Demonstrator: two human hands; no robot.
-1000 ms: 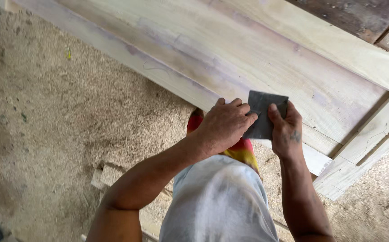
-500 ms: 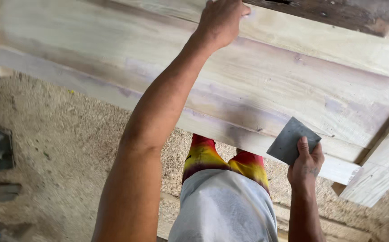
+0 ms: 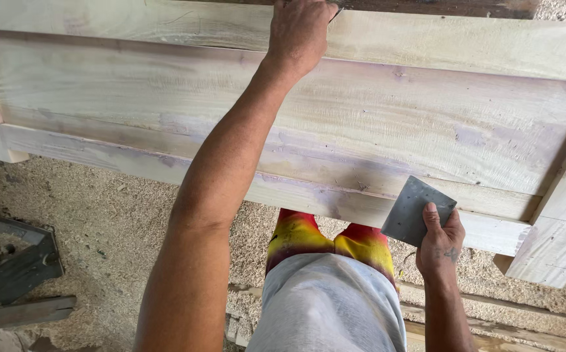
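1. The person is holding a dark grey square sheet of sandpaper (image 3: 417, 210), or a thin scraper blade like it, in the right hand (image 3: 441, 244). The thumb is pressing on its face and the fingers are curling behind it, so that hand is gripping the sheet. The sheet is lying tilted against the near lower rail of the wooden panel (image 3: 374, 137), at the panel's near edge.

2. The left hand (image 3: 299, 29) is reaching across the panel to its far top rail. Its fingers are curling over that far edge and are gripping the wood; the fingertips themselves are hidden behind the rail.

3. The panel is pale, unfinished timber with purplish streaks, a recessed middle field and raised rails around it. It is lying across in front of the person, above a floor covered in sawdust (image 3: 120, 215).

4. Judging from this, the step in hand is smoothing the panel's surface, with the left hand steadying the piece.

5. The next move is calling for the sheet to be laid flat on the wood and pushed along the grain with even pressure, while the left hand is keeping the panel from shifting.

6. Farther out, a dark metal tool (image 3: 9, 264) is sitting on the floor at the left, and loose wooden strips (image 3: 505, 319) are lying under the panel at the right.
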